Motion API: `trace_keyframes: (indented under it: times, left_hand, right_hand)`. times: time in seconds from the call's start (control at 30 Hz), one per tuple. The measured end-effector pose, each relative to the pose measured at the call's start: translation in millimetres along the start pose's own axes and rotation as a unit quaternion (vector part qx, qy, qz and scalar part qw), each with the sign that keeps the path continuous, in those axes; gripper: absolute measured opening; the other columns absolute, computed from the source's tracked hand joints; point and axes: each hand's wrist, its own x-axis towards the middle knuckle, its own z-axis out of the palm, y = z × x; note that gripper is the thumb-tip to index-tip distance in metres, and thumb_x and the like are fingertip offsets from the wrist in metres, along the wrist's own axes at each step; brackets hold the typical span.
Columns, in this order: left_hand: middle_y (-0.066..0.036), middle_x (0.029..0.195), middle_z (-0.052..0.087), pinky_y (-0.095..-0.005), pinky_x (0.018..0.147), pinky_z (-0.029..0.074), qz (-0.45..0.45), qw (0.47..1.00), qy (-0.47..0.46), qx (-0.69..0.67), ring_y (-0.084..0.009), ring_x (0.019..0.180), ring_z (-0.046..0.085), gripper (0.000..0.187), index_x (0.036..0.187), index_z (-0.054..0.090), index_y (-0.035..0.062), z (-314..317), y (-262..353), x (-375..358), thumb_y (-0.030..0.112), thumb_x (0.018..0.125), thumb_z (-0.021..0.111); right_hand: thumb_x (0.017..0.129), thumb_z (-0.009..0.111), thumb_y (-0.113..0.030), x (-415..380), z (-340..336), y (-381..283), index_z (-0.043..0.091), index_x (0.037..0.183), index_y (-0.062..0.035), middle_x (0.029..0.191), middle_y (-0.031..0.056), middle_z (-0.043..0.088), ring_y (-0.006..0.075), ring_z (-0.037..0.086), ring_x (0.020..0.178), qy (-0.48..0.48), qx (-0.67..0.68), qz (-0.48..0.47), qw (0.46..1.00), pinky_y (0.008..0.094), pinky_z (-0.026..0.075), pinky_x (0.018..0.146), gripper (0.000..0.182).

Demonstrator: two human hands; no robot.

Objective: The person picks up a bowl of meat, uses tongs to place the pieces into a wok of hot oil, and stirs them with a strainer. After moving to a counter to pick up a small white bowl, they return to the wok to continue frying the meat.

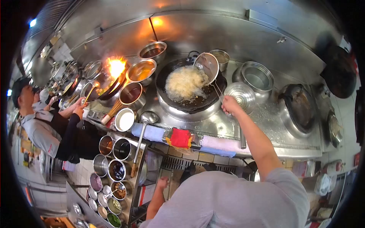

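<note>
My right hand (230, 105) is closed round the handle of a wire mesh strainer (207, 67), whose basket rests at the upper right edge of a black wok (167, 67). Pale food (186, 83) bubbles in hot oil in the wok. A perforated metal ladle (240, 97) lies just right of my right hand, its handle pointing toward the counter's front edge. My left hand (162, 183) hangs low, beside the condiment rack and away from the stove; its fingers look curled, with nothing visible in them.
At the left a co-worker (42, 125) handles a flaming wok (110, 89). Metal pots, including one of water (257, 76), surround the central wok. A solid ladle (149, 117) lies across the counter edge above seasoning containers (117, 170). Another wok (298, 108) stands right.
</note>
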Motion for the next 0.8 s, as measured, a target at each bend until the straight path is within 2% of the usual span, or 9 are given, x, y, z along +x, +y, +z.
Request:
trace_keyframes:
  times: [0.07, 0.1, 0.17, 0.27, 0.33, 0.47, 0.53, 0.7, 0.8]
  left_hand:
    - [-0.005, 0.092, 0.063, -0.0301, 0.053, 0.044, 0.019, 1.000, 0.019, -0.001, -0.0170, 0.071, 0.061, 0.032, 0.113, 0.058, 0.0101, 18, -40, -10, 0.026, 0.084, 0.058]
    - [-0.005, 0.097, 0.063, -0.0307, 0.053, 0.044, -0.022, 0.999, -0.001, -0.025, -0.0181, 0.073, 0.061, 0.033, 0.116, 0.056, 0.0126, 26, -52, -22, 0.025, 0.085, 0.058]
    - [-0.003, 0.104, 0.062, -0.0376, 0.058, 0.046, -0.012, 1.000, 0.020, -0.013, -0.0204, 0.078, 0.063, 0.035, 0.118, 0.055, 0.0166, 45, -70, -61, 0.026, 0.085, 0.058]
    - [-0.002, 0.107, 0.061, -0.0392, 0.058, 0.045, -0.047, 0.998, 0.022, 0.021, -0.0203, 0.078, 0.063, 0.038, 0.120, 0.054, 0.0177, 62, -100, -97, 0.027, 0.084, 0.059]
    - [-0.001, 0.108, 0.061, -0.0396, 0.059, 0.046, -0.068, 0.993, -0.064, -0.069, -0.0197, 0.077, 0.063, 0.038, 0.121, 0.054, 0.0182, 63, -154, -76, 0.029, 0.084, 0.058]
    - [0.001, 0.102, 0.061, -0.0384, 0.059, 0.045, -0.076, 0.990, 0.008, -0.120, -0.0185, 0.077, 0.063, 0.037, 0.119, 0.055, 0.0185, 58, -133, -96, 0.029, 0.084, 0.058]
    - [0.001, 0.100, 0.061, -0.0361, 0.058, 0.044, -0.040, 0.995, 0.067, -0.070, -0.0185, 0.077, 0.063, 0.036, 0.118, 0.055, 0.0187, 54, -104, -115, 0.029, 0.084, 0.058]
    - [-0.002, 0.101, 0.061, -0.0321, 0.055, 0.043, -0.020, 0.999, 0.041, -0.014, -0.0182, 0.075, 0.062, 0.035, 0.119, 0.054, 0.0177, 24, -75, -102, 0.026, 0.085, 0.057]
    - [-0.005, 0.099, 0.062, -0.0296, 0.052, 0.042, -0.030, 0.984, 0.074, -0.158, -0.0192, 0.073, 0.062, 0.033, 0.117, 0.054, 0.0107, 4, -69, -92, 0.022, 0.086, 0.056]
  right_hand:
    - [0.093, 0.045, -0.022, -9, -7, -3, 0.050, 0.086, -0.0057, 0.060, 0.0035, 0.050, 0.0099, 0.043, 0.041, -0.056, 0.027, 0.008, 0.998, 0.0268, 0.034, 0.034, 0.018]
    - [0.093, 0.046, -0.025, -17, -15, -7, 0.049, 0.079, -0.0076, 0.059, 0.0023, 0.048, 0.0093, 0.041, 0.040, -0.102, 0.052, 0.021, 0.993, 0.0263, 0.033, 0.033, 0.022]
    - [0.093, 0.047, -0.029, -11, -33, -10, 0.050, 0.079, -0.0097, 0.057, 0.0011, 0.047, 0.0076, 0.039, 0.039, -0.136, 0.058, 0.042, 0.988, 0.0246, 0.032, 0.033, 0.024]
    - [0.093, 0.046, -0.025, 11, -22, 1, 0.050, 0.081, -0.0097, 0.058, -0.0002, 0.047, 0.0066, 0.039, 0.039, -0.166, 0.042, 0.037, 0.984, 0.0232, 0.031, 0.034, 0.020]
    - [0.091, 0.046, -0.020, 15, -6, 7, 0.050, 0.083, -0.0103, 0.059, -0.0012, 0.049, 0.0056, 0.040, 0.041, -0.192, 0.041, 0.062, 0.979, 0.0220, 0.031, 0.035, 0.014]
    - [0.092, 0.046, -0.018, -12, -14, -13, 0.051, 0.083, -0.0110, 0.058, -0.0030, 0.048, 0.0043, 0.039, 0.039, -0.206, 0.027, 0.056, 0.977, 0.0209, 0.029, 0.033, 0.012]
    - [0.092, 0.047, -0.018, -7, 1, -6, 0.049, 0.079, -0.0107, 0.056, -0.0029, 0.047, 0.0035, 0.038, 0.037, -0.200, 0.046, 0.061, 0.977, 0.0207, 0.026, 0.031, 0.015]
    - [0.093, 0.041, -0.016, -25, 23, 0, 0.048, 0.081, -0.0107, 0.054, -0.0017, 0.045, 0.0054, 0.036, 0.036, -0.247, 0.163, 0.048, 0.954, 0.0218, 0.025, 0.031, 0.015]
    - [0.093, 0.040, -0.017, -31, 31, -5, 0.048, 0.084, -0.0111, 0.054, -0.0025, 0.044, 0.0050, 0.036, 0.037, -0.245, 0.143, 0.042, 0.958, 0.0221, 0.025, 0.031, 0.013]
